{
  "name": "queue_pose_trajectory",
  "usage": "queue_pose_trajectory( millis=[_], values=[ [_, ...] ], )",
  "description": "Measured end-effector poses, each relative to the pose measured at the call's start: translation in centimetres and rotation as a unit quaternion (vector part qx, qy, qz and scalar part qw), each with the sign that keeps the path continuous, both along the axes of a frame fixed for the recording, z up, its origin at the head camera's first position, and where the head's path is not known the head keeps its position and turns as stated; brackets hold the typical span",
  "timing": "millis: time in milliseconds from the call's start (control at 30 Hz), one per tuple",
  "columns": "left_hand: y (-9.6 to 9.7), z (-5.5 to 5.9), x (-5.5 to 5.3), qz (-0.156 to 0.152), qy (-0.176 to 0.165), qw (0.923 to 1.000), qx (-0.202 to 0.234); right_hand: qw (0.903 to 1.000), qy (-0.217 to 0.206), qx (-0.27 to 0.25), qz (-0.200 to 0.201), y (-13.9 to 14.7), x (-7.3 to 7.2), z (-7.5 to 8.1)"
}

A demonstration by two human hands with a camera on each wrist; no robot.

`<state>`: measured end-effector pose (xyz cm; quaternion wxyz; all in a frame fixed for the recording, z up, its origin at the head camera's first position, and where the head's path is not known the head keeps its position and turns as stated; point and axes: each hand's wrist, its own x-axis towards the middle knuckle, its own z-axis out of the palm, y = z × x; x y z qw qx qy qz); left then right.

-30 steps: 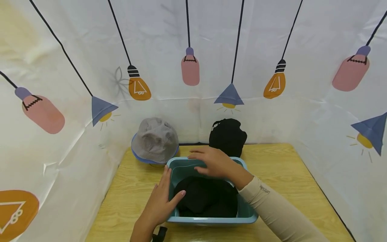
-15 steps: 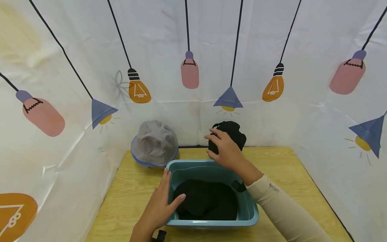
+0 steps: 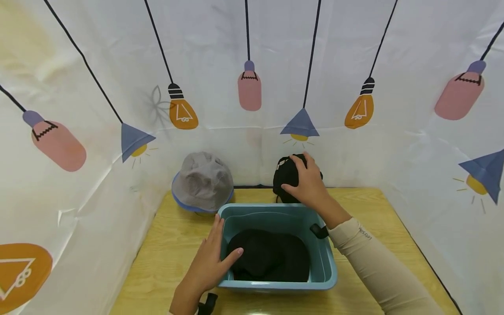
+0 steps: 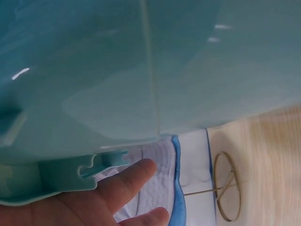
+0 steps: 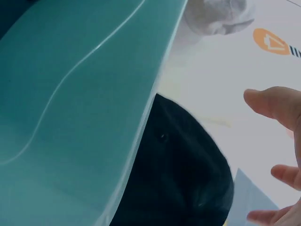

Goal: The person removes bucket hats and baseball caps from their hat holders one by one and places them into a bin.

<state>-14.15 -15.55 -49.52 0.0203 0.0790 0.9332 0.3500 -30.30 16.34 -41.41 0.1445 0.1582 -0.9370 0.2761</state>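
Gray hat [image 3: 202, 181]: left of centre, blue-edged, behind the far left corner of the tub [image 3: 275, 285]; neither hand is on it.
Left hand [image 3: 208, 264]: lower left of centre, fingers straight, thumb spread wide, resting along the tub's left rim.
Tub: lower centre on the desk [image 3: 173, 245], long side running left to right.
Black hat [image 3: 271, 256]: inside the tub.
Black cap [image 3: 284, 175]: just right of centre, beyond the tub's far rim; roundish, no long axis I can make out.
Right hand [image 3: 309, 183]: over the cap, wide, thumb and fingers apart; no grip shows, and I can't tell about touch.
Cap from right hand: mostly to the palm's left, between thumb and fingertips; the left hand is well apart.
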Motion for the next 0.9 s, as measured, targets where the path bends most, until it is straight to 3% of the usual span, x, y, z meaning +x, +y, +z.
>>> queue_pose_trajectory(
  millis=[367,900],
  values=[
    [0.0,0.0,0.0,-0.007,0.013,0.9997,-0.017,0.9915,-0.119,-0.021,-0.048,1.1,-2.1,-0.6],
    [-0.1,0.0,0.0,-0.010,0.018,0.9997,-0.011,0.9868,-0.150,-0.029,-0.054,2.3,-3.9,-1.3]
  ],
)
